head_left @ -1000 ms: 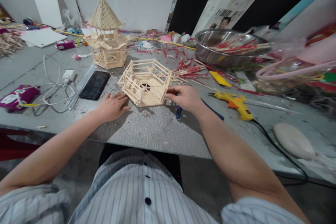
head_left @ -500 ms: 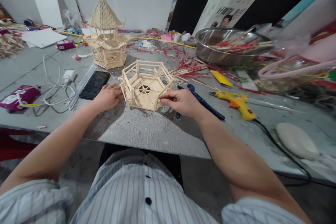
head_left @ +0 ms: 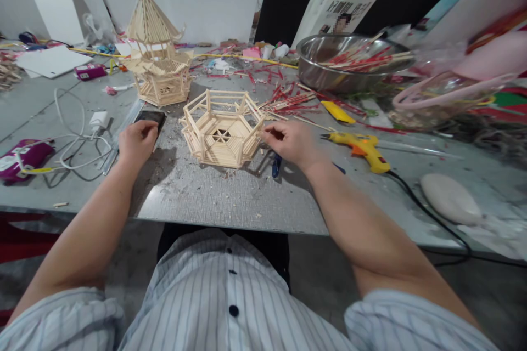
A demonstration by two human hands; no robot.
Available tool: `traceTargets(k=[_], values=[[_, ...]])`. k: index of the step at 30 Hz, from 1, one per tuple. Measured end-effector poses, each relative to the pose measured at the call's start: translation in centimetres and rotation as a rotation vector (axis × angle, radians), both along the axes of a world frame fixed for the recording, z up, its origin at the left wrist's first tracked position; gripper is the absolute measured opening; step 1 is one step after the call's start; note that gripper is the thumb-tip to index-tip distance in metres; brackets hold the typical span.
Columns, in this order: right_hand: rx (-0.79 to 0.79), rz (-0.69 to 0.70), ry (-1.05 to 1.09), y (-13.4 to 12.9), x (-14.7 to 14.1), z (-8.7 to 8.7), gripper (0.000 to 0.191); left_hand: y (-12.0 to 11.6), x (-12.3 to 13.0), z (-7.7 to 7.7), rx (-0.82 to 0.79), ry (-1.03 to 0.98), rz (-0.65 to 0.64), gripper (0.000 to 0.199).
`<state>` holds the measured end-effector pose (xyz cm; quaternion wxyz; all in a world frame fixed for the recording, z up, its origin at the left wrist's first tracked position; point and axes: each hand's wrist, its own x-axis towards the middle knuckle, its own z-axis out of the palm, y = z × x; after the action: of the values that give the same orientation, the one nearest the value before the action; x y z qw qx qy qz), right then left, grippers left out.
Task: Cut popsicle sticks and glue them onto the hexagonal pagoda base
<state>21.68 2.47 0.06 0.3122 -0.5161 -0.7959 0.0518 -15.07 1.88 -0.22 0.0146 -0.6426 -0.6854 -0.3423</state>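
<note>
A hexagonal frame of thin wooden sticks (head_left: 242, 145), with a slatted floor and open railings, rests on the table between my hands. My left hand (head_left: 138, 140) is apart from it, over the near part of a black phone (head_left: 151, 116); its fingers are curled together, and what they hold, if anything, is unclear. At the frame's right side, my right hand (head_left: 293, 143) has thumb and fingers pinched close to the railing. Whether it touches the sticks or holds a small piece is hidden. Dark blue-handled pliers (head_left: 276, 166) lie partly covered beneath my right hand.
Behind the frame stands a stick pagoda (head_left: 158, 74). To the right are a yellow glue gun (head_left: 362, 148), a steel bowl (head_left: 329, 79), and red-tipped sticks (head_left: 290, 101). White cable (head_left: 84, 140) and a purple item (head_left: 24, 160) lie left. The table's front edge (head_left: 230, 223) is close.
My left hand has left the frame's side and moved left over the phone, its fingers curling. My right hand has shifted slightly right and away from me, covering more of the pliers.
</note>
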Motion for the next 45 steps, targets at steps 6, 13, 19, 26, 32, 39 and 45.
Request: traceTargets(k=[6, 13, 19, 26, 32, 39, 45], values=[[0.039, 0.076, -0.114, -0.6, -0.9, -0.5, 0.032, 0.0, 1.1, -0.4, -0.043, 0.122, -0.045, 0.025], [0.071, 0.295, -0.177, -0.1, -1.0, -1.4, 0.024, 0.2, 1.6, -0.6, -0.035, 0.173, -0.101, 0.027], [0.092, 0.301, -0.182, 0.0, -0.9, -1.6, 0.025, 0.4, 1.2, -0.6, -0.024, 0.157, -0.09, 0.034], [0.097, 0.289, -0.255, -0.1, -0.8, -1.4, 0.025, 0.4, 1.2, -0.9, -0.004, 0.145, -0.091, 0.038], [0.143, 0.264, -0.314, 0.0, -1.0, -1.6, 0.027, 0.0, 1.3, -0.8, -0.007, 0.158, -0.122, 0.026], [0.151, 0.245, -0.297, 0.0, -1.1, -1.8, 0.025, -0.5, 1.8, -0.6, -0.016, 0.127, -0.146, 0.02], [0.17, 0.215, -0.231, 0.0, -1.1, -1.6, 0.026, 0.8, 1.6, 0.9, 0.043, -0.124, -0.008, 0.015]])
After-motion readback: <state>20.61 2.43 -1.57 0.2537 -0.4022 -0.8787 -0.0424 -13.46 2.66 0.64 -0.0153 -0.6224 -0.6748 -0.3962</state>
